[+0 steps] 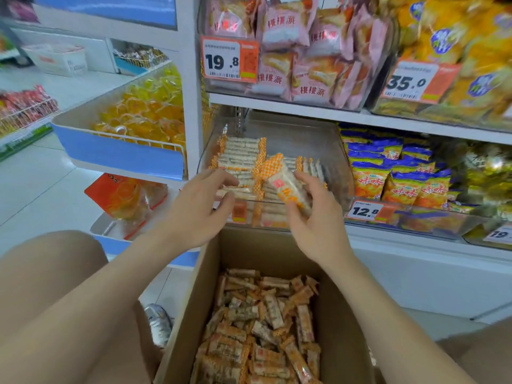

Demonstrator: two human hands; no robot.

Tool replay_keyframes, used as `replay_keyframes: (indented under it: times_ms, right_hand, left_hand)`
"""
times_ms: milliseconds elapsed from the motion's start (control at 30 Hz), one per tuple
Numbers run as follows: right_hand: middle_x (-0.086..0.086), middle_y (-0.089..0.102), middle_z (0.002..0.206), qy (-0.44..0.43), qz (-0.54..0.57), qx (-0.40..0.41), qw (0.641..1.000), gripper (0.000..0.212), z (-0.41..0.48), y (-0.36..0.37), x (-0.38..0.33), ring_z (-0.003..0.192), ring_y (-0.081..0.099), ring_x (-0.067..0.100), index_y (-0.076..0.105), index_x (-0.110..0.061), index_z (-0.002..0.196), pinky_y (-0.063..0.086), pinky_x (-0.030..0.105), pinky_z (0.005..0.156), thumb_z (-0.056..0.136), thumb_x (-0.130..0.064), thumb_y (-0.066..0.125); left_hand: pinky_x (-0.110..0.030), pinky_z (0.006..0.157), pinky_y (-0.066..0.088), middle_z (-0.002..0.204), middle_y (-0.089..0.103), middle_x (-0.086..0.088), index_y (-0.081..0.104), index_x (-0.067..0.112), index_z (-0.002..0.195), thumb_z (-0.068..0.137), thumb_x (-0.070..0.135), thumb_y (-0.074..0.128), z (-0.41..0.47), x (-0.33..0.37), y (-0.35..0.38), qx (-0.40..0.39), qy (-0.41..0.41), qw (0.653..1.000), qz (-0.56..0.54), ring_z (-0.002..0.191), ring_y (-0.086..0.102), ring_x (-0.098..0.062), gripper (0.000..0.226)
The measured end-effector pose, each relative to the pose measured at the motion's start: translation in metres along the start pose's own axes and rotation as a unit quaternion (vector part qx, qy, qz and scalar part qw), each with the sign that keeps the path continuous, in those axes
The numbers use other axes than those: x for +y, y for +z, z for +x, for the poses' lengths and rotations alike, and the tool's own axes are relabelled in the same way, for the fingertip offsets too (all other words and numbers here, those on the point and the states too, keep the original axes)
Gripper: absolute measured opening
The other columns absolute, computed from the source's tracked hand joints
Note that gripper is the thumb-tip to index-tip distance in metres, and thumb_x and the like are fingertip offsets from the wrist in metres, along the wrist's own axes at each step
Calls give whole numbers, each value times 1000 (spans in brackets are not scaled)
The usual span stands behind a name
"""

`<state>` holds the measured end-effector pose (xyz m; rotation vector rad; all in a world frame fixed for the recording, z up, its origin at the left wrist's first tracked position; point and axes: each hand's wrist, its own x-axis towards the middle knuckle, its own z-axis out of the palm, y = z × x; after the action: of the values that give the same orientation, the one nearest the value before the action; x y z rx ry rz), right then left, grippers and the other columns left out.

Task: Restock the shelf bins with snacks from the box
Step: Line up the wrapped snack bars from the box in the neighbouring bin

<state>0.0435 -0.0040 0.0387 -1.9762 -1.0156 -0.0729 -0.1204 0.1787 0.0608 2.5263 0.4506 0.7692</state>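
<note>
Box (pixel 194 300) below bin (pixel 327 145) rim; right hand (pixel 318 220) grips snack pack (pixel 288 187); left hand (pixel 199 212) relaxed, empty.

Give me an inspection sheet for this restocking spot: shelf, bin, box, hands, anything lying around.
surface: white shelf carries the clear bin, which is only partly filled.
job's things: rows of packets lie in the bin's left part; the cardboard box below it holds many loose packets.
clutter: nothing seen.
grips: left hand is open at the bin's front and holds nothing visible; right hand grips one snack packet at the bin's front edge.
cables: nothing seen.
surroundings: pink packs above, blue and orange bags to the right, yellow jellies to the left, a 12.8 price tag.
</note>
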Motion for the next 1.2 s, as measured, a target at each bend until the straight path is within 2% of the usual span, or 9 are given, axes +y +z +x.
replay_keyframes:
  times_ms: [100,167,267,500,633,800,900,1000,1200]
  right_hand:
    - [2,60,141,-16,-146,22,989,53,41,-3,12,125,53,34,45,-28,150,45,54,102,100,-25,61]
    - [9,59,142,-2,-225,-25,974,52,69,-5,19,128,49,40,42,-27,151,41,54,101,102,-27,60]
    - [15,59,141,31,-294,-114,949,52,109,-4,33,132,45,44,40,-24,152,39,53,103,104,-27,60]
    - [18,57,140,5,-411,-157,898,57,183,29,65,132,47,42,39,-14,148,41,50,104,97,-13,64]
    - [19,62,133,0,-378,-151,914,56,208,45,86,128,51,42,42,-14,143,47,49,100,94,-6,68]
    - [14,61,135,13,-248,-128,960,41,225,51,98,129,55,34,65,-24,132,46,37,104,94,-16,76]
    - [19,62,128,64,-267,-50,960,32,225,54,96,121,60,39,73,-17,123,54,42,99,92,-23,79]
    - [21,69,119,91,-275,-40,956,30,219,60,91,110,68,40,72,-10,123,59,46,91,95,-20,77]
    - [16,41,146,65,-276,-46,958,53,220,62,91,113,64,45,67,-20,136,55,49,101,92,8,58]
  left_hand:
    - [-38,111,40,138,59,-7,65,13,131,105,25,52,22,-5,16,-27,36,997,61,132,52,-27,32]
    - [-49,120,34,156,47,-15,58,12,143,104,40,41,40,-4,28,-63,22,994,92,146,41,-35,51]
    - [-57,127,17,173,15,-13,32,17,162,108,53,31,70,-4,44,-147,-30,982,118,160,10,-37,65]
    - [-62,125,-11,170,-31,2,-15,33,165,99,79,17,134,-24,72,-320,-106,921,196,156,-28,-37,86]
    - [-60,125,-14,168,-34,1,-20,33,163,95,82,14,155,-36,80,-324,-110,916,209,155,-30,-36,91]
    - [-61,125,-13,168,-35,-1,-30,35,159,94,84,16,159,-50,88,-364,-122,893,234,154,-29,-39,93]
    - [-60,125,-14,167,-36,0,-31,36,158,95,83,19,160,-50,88,-371,-125,892,225,154,-31,-39,93]
    - [-60,125,-14,168,-34,-1,-30,36,159,96,82,20,160,-49,88,-369,-126,893,227,154,-30,-39,93]
    - [-62,125,-10,171,-28,-4,-25,35,161,96,81,22,159,-48,88,-355,-112,898,233,156,-24,-42,93]
